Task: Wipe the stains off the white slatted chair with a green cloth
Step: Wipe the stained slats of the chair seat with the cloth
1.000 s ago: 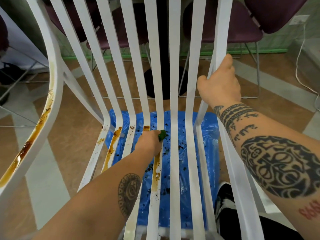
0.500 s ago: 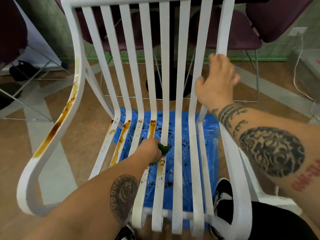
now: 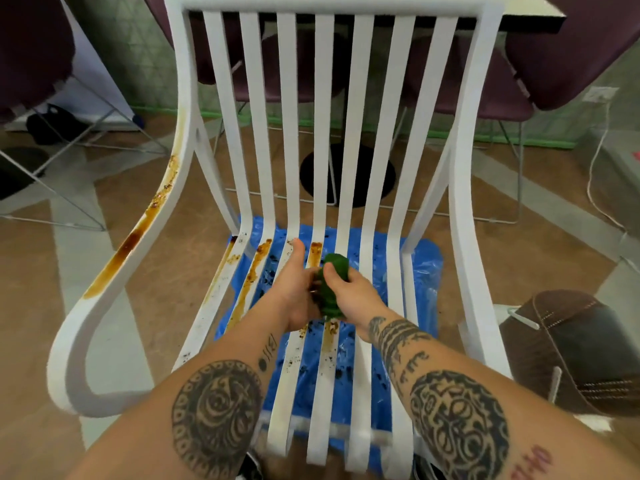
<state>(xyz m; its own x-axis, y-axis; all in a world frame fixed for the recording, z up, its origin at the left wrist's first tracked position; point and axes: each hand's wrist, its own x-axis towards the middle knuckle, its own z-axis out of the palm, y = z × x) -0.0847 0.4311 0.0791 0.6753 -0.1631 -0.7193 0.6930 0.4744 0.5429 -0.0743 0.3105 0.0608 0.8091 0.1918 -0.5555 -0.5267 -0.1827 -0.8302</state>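
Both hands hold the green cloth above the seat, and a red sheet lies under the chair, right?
Not quite: the head view shows the sheet under the chair is blue, not red. The left hand and right hand do both hold the green cloth above the seat.

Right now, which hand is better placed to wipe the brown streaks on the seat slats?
Left, probably: the left hand, gripping the green cloth together with the right hand, sits nearest the brown streaks.

Left hand (image 3: 298, 296) bare, round black tattoo (image 3: 216, 415) up the forearm; right hand (image 3: 356, 292) bare too, wrist bands (image 3: 398, 336), round tattoo (image 3: 459, 424), red lettering (image 3: 531, 462).
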